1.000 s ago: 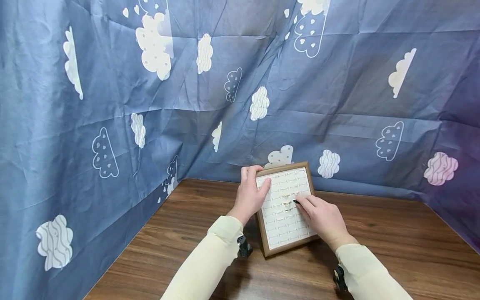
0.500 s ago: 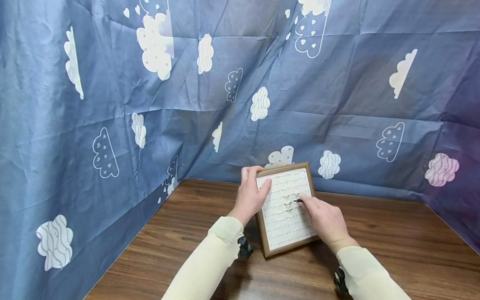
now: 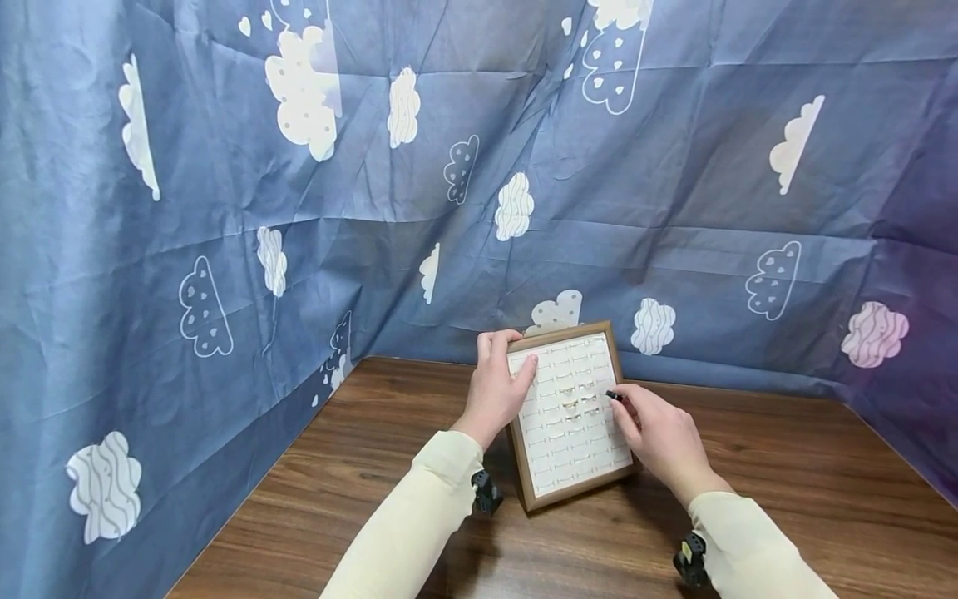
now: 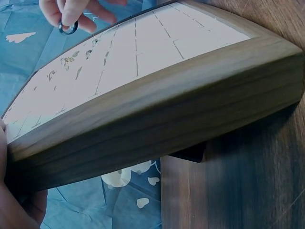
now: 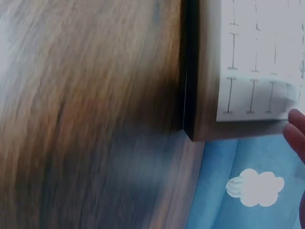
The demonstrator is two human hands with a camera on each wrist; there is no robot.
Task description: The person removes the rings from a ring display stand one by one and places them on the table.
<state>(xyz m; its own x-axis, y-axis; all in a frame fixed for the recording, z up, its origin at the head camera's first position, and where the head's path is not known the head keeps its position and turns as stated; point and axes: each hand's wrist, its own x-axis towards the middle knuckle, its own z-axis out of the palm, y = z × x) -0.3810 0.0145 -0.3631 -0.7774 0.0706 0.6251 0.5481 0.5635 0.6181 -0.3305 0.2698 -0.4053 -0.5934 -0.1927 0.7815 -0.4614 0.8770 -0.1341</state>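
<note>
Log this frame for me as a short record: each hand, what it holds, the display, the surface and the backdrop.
Left hand: grips the display's upper-left corner, thumb on the front
Right hand: pinches a dark ring near the display's right edge
Display: wood-framed board, tilted, with a white slotted pad
On the pad: several small rings around the middle; many slots bare
Surface: brown wood-grain table
Backdrop: blue cloth with white cloud prints
</note>
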